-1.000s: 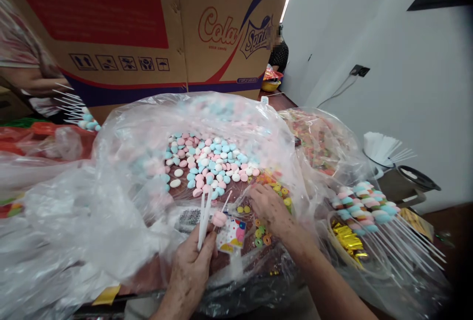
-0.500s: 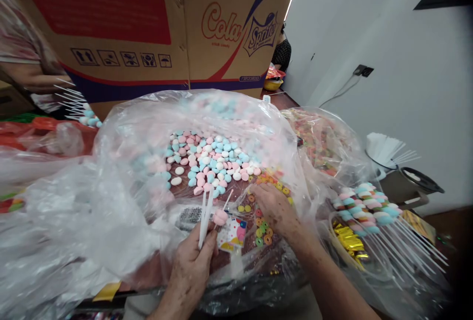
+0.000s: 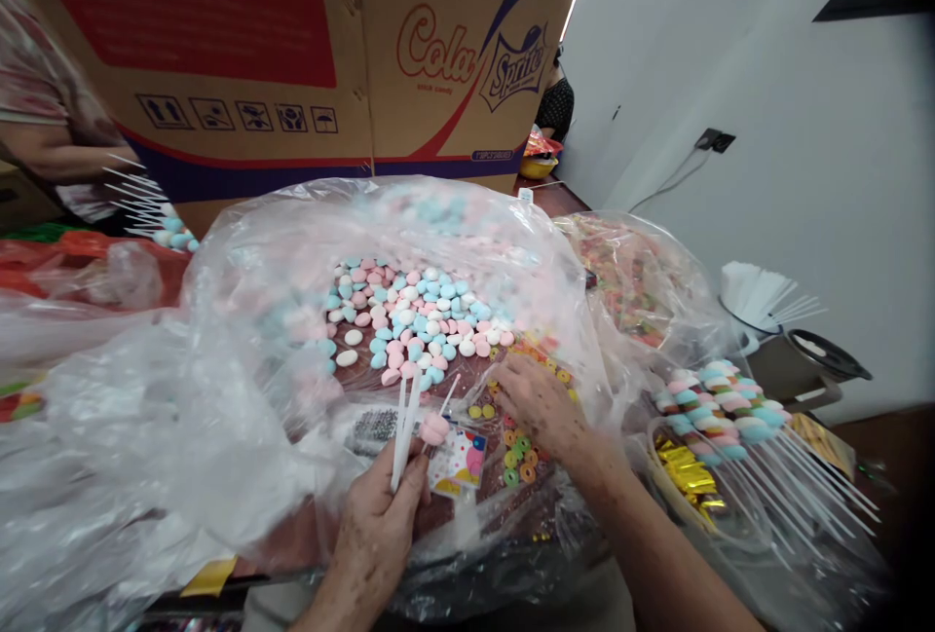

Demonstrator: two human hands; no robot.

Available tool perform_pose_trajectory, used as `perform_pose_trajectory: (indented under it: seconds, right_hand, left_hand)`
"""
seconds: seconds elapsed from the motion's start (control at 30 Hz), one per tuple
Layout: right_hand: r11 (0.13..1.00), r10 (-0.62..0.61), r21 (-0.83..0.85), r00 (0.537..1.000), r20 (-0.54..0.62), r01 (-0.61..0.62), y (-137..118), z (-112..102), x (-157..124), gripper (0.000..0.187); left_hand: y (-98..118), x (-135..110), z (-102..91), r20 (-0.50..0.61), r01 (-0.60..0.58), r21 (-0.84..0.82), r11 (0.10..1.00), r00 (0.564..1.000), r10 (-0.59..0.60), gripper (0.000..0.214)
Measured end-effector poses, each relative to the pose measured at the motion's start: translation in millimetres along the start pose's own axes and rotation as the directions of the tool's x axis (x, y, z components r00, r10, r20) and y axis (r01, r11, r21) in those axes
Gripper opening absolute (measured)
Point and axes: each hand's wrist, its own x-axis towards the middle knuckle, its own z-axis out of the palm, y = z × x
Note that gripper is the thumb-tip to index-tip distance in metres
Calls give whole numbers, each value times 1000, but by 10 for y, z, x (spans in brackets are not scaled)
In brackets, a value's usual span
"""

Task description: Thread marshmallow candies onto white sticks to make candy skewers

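Observation:
My left hand (image 3: 384, 505) is closed around several white sticks (image 3: 405, 432) that point upward. In the same grip is a stick with a pink candy (image 3: 434, 428) threaded near its upper part. My right hand (image 3: 541, 408) reaches over small ring-shaped candies (image 3: 520, 462) in green, orange and yellow, its fingers stretched out and slightly apart. Its fingertips are close to a few rings, and whether they touch one is hard to see. Behind both hands, pink, blue and white round candies (image 3: 416, 320) lie loose in the mouth of a large clear plastic bag (image 3: 248, 242).
A printed cardboard box (image 3: 255, 48) stands behind the bag. At right are finished candy skewers (image 3: 730, 408), gold ties (image 3: 687, 471), a container of white sticks (image 3: 752, 296) and another bag of candies (image 3: 635, 272). A co-worker's arm (image 3: 73, 160) shows at the far left.
My right hand has shifted slightly, its fingers spreading a little over the ring candies. My left hand keeps its hold on the sticks and the pink candy.

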Motion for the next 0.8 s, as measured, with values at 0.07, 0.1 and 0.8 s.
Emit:
perform_pose_trajectory:
  seconds: [0.07, 0.1, 0.8]
  right_hand:
    - [999, -14, -30, 1000, -4, 14, -14, 0, -3, 14]
    - [999, -27, -33, 1000, -7, 27, -17, -7, -6, 14]
    - [953, -21, 300, 999, -26, 28, 36, -11, -20, 19]
  left_hand:
    - [4, 1, -6, -6, -7, 24, 1000, 1000, 7, 36]
    - [5, 3, -9, -6, -11, 26, 1000, 1000, 11, 36]
    - [-29, 7, 8, -4, -12, -36, 999, 1000, 12, 38]
